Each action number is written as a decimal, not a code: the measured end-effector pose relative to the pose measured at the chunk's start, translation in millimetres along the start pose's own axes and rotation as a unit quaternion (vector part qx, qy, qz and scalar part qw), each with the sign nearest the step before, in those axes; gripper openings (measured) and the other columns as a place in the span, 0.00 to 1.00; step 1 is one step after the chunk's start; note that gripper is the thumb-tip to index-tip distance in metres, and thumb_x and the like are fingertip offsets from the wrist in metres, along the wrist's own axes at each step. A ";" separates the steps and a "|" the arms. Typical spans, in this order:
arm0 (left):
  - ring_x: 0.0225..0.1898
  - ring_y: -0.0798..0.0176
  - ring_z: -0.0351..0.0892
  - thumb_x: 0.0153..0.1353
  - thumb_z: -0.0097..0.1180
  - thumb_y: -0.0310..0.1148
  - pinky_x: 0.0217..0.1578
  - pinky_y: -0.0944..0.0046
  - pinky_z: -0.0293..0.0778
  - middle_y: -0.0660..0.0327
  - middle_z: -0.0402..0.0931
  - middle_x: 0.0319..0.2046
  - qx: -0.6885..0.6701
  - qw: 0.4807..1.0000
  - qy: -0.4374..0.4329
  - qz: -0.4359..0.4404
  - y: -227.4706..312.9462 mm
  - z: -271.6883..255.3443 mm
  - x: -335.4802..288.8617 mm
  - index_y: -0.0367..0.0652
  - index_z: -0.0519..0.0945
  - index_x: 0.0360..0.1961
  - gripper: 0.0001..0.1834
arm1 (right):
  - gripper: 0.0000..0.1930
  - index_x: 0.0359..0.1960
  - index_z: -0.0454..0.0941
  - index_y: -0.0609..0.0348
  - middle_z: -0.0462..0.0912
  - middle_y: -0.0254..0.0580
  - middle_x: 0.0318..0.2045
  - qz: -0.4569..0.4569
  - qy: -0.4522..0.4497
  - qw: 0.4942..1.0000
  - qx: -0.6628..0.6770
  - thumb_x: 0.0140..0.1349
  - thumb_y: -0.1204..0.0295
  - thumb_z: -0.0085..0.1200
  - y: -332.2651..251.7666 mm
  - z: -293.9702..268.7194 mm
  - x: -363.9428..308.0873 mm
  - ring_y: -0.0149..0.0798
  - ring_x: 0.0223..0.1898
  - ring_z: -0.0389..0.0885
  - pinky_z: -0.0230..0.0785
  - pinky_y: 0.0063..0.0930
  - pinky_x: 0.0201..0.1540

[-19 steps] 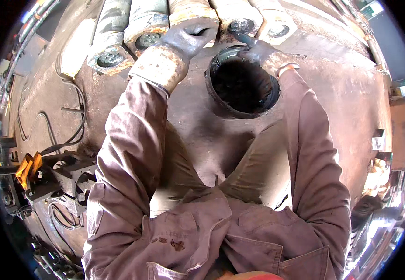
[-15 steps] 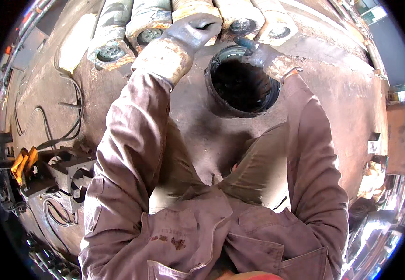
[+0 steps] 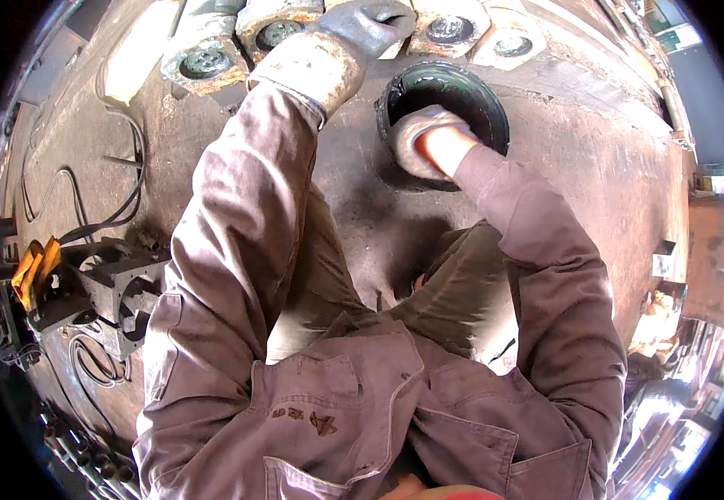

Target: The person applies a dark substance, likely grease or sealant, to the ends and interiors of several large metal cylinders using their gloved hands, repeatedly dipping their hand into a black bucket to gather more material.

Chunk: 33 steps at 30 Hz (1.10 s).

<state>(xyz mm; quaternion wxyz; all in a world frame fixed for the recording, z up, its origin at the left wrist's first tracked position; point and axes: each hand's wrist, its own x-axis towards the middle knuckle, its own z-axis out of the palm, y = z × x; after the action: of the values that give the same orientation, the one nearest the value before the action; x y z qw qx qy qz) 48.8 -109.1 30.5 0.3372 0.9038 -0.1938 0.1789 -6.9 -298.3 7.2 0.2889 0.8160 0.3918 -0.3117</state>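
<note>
Head view, the only one; I look down over grey-brown overalls at a large rusted metal surface (image 3: pixel 595 167), curved, stained dark near the middle.

Left hand (image 3: pixel 370 25), in a worn grey glove, reaches up and lies over the row of rusty block-shaped fittings (image 3: pixel 203 60) with round bolt heads along the top edge; fingers curled over one block, gripping or bracing, I cannot tell which; nothing loose held.

Right hand (image 3: pixel 418 142), gloved, wrist bare at the cuff, is sunk into the round dark opening (image 3: pixel 470 92) in the surface; fingers hidden below the rim, so I cannot tell whether they are spread or closed on anything.

My judgement: the step in hand is feeling or working inside the opening, the left hand steadying the body; the next move calls for a firm brace on the block and a slow draw clear of the rim.

Left side: black cables (image 3: pixel 120 200), a dark clamp-like tool block (image 3: pixel 120 292), an orange-yellow piece (image 3: pixel 32 271) beside it.
</note>
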 end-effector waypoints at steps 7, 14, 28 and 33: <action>0.57 0.62 0.87 0.69 0.70 0.39 0.64 0.60 0.78 0.60 0.90 0.50 -0.149 0.984 0.097 0.007 9.4 1.1 -12.8 0.46 0.89 0.55 0.16 | 0.13 0.47 0.91 0.53 0.92 0.45 0.48 -0.184 0.129 0.974 0.020 0.68 0.64 0.59 -12.2 8.4 -8.0 0.50 0.48 0.91 0.83 0.44 0.49; 0.53 0.68 0.87 0.69 0.71 0.38 0.59 0.65 0.81 0.64 0.91 0.48 -0.101 0.991 0.070 -0.052 7.4 -3.9 -15.5 0.47 0.90 0.54 0.15 | 0.18 0.51 0.88 0.55 0.90 0.53 0.49 -0.026 0.166 0.985 0.030 0.70 0.60 0.54 73.1 -28.6 -43.7 0.55 0.50 0.88 0.80 0.42 0.56; 0.56 0.65 0.86 0.70 0.66 0.45 0.61 0.63 0.79 0.65 0.89 0.51 -0.115 0.991 0.049 -0.050 5.3 8.6 -17.9 0.54 0.89 0.55 0.16 | 0.19 0.55 0.84 0.59 0.88 0.55 0.54 0.171 0.303 0.856 0.383 0.70 0.61 0.56 123.0 30.8 44.7 0.53 0.54 0.86 0.77 0.43 0.60; 0.57 0.65 0.85 0.69 0.68 0.40 0.62 0.64 0.78 0.64 0.89 0.52 -0.100 0.991 0.022 -0.087 7.3 12.8 -12.9 0.50 0.89 0.55 0.16 | 0.21 0.58 0.83 0.59 0.88 0.53 0.55 0.187 0.285 0.855 0.391 0.69 0.60 0.58 125.9 15.3 74.3 0.53 0.56 0.86 0.77 0.42 0.62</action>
<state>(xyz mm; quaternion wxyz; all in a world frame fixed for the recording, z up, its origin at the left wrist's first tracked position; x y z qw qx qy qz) 36.7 -119.9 19.5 0.4441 0.8748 -0.1241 0.1486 129.0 -341.3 -28.6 -0.1248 0.9728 0.1428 -0.1332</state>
